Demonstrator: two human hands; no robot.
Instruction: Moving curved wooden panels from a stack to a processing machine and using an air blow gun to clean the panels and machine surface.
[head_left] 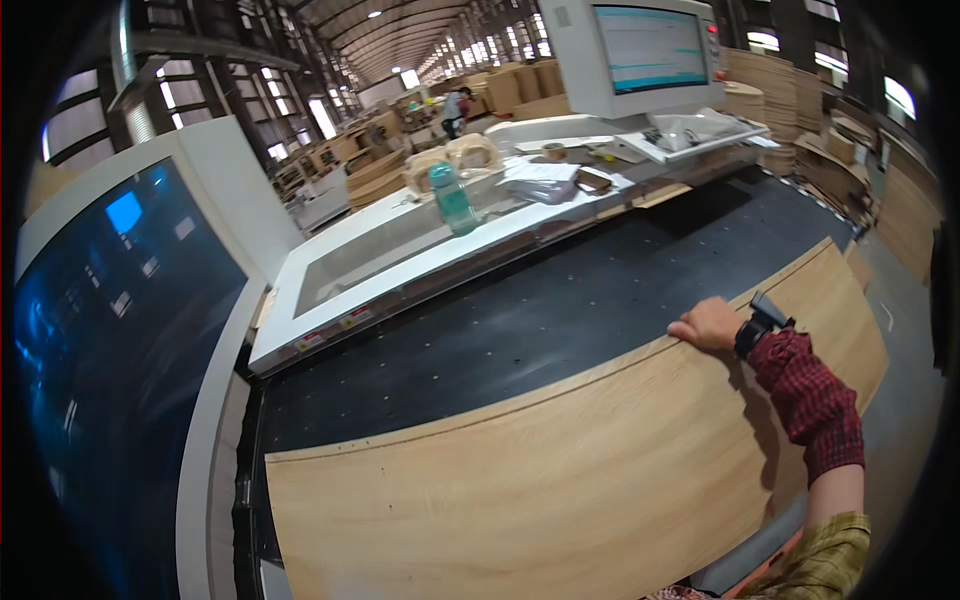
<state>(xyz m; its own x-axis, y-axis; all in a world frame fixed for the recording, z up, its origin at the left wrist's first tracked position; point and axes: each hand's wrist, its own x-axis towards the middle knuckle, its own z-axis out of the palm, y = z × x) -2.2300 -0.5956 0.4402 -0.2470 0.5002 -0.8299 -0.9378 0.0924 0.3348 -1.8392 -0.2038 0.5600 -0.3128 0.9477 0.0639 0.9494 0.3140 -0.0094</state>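
Note:
A broad, pale plywood panel point(520, 480) lies across the dark machine bed point(480, 340), with a thin dark line running just inside its far edge. My right hand point(712, 325) is closed over that far edge, right of the panel's middle, its fingers curled and partly hidden. A black strap with a dark device point(765, 315) sits at the wrist, above a red checked sleeve. My left hand is out of the picture.
A white machine housing with a dark glossy panel point(120, 380) rises on the left. Beyond the bed, a white ledge carries a green bottle point(453, 200), papers and a phone-like dark item point(593, 181). A monitor point(650, 50) stands behind. Stacked boards and a distant person point(456, 112) are farther back.

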